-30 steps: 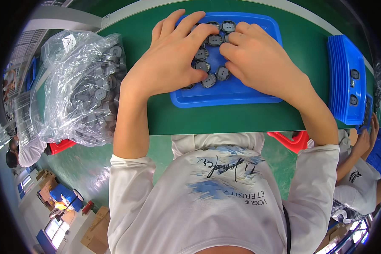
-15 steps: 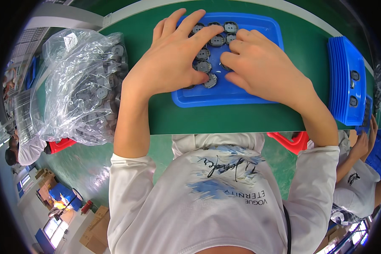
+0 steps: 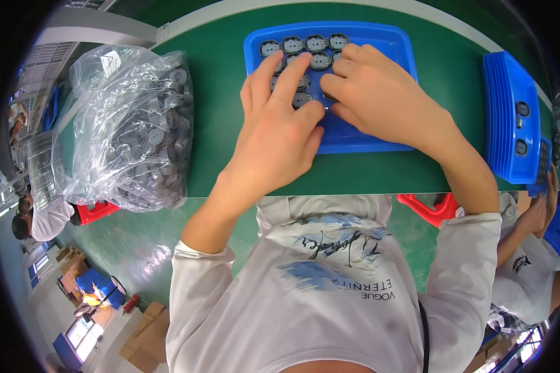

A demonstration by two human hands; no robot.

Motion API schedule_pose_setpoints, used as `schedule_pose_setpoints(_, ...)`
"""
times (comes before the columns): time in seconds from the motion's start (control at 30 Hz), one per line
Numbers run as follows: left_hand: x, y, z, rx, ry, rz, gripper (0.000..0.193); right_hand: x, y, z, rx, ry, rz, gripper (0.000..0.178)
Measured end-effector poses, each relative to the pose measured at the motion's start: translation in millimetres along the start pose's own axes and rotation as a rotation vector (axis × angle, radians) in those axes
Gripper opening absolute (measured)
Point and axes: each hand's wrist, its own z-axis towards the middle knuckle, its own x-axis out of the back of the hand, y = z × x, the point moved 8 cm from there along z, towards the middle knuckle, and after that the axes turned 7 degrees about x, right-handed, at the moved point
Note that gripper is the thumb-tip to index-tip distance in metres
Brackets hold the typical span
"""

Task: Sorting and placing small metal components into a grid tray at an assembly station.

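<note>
The green table ran beneath everything we saw. Left of the blue tray slumped a clear plastic bag, soft and slack around many gray pieces. Right of the tray, well apart from it, stood a stack of blue trays. The tray itself looked thin and light, so we judged it could skid under a hard push.

Over the tray's near left portion we had the left hand, its fingers spread, two of them reaching over the pieces. The right hand was over the tray's middle, its fingers bent close about the dark edge of one piece; we could not tell whether they pinched it or only pressed against it.

Smallest were the gray parts, lying in rough rows from the tray's far edge down its left side, some hidden under our hands. We took them to be light, stiff and hard, with smooth sides that might slip from a loose pinch. The best hold seemed to be the outer rim, thumb opposite forefinger, since the fine detail on the upper face looked easier to damage.
</note>
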Motion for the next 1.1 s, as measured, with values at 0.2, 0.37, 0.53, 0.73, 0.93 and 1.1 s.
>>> schedule_pose_setpoints(0.2,-3,-9,-3,0.061,-0.030,-0.003,0.014,-2,3,3,0.007,-0.009,-0.013,0.012)
schedule_pose_setpoints(0.37,-3,-14,-5,0.087,-0.048,-0.030,0.013,0,3,6,0.035,0.069,-0.029,0.009)
schedule_pose_setpoints(0.53,-1,-18,-6,0.103,-0.068,-0.020,0.014,-4,7,7,-0.011,0.050,-0.017,0.009)
schedule_pose_setpoints(0.73,0,-26,-8,0.148,-0.064,-0.028,0.015,-7,10,10,-0.010,0.053,-0.016,0.009)
schedule_pose_setpoints(0.93,1,-25,-10,0.124,-0.068,-0.051,0.020,-7,8,9,0.003,0.056,-0.006,0.010)
schedule_pose_setpoints(1.1,11,-16,-6,0.082,0.041,-0.055,0.023,10,22,3,-0.010,0.032,0.066,0.015)
